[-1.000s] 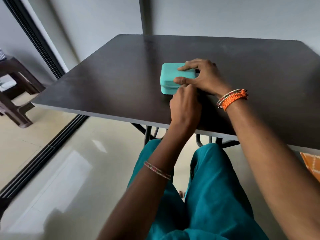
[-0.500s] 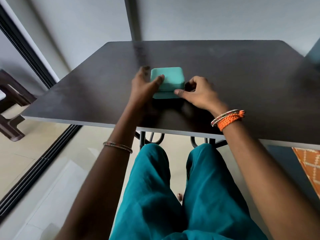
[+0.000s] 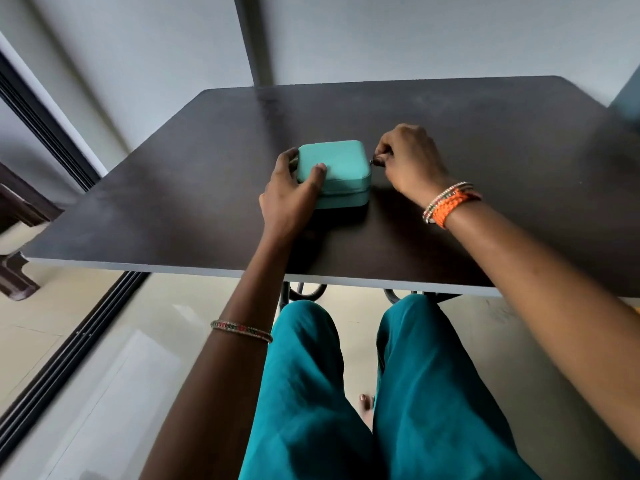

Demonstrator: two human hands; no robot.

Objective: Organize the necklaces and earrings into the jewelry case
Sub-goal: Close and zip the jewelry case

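Inspector: Jewelry case (image 3: pixel 331 164) is recorded on the dark table (image 3: pixel 485 140), lid down, set near the middle of the tabletop and somewhat toward the near edge. Teal colour and rounded corners are noted; a seam is seen running round its side wall.

Clerk: How is the left hand (image 3: pixel 289 199) placed?

Inspector: It is clasped round the case's left near corner. The thumb is laid on the lid, and the fingers are wrapped round the left side wall. The case is held against the table by that grasp.

Clerk: And the right hand (image 3: pixel 410 157)?

Inspector: It is positioned just beside the case's right side. A small dark zipper pull (image 3: pixel 374 162) is pinched between thumb and curled fingers, level with the seam at the far right corner. The remaining fingers are folded in.

Clerk: Are necklaces or earrings seen?

Inspector: With the lid down, the contents cannot be told.

Clerk: What else is entered?

Inspector: An orange braided band (image 3: pixel 453 206) with thin bangles is worn on the right wrist. A thin beaded bangle (image 3: pixel 241 330) is worn on the left forearm. Teal trousers (image 3: pixel 346 393) are seen below the table edge, the person being seated. A dark sliding-door track (image 3: pixel 69 348) is noted on the floor at left, and part of a dark wooden stool (image 3: pixel 17 216) at the far left edge.
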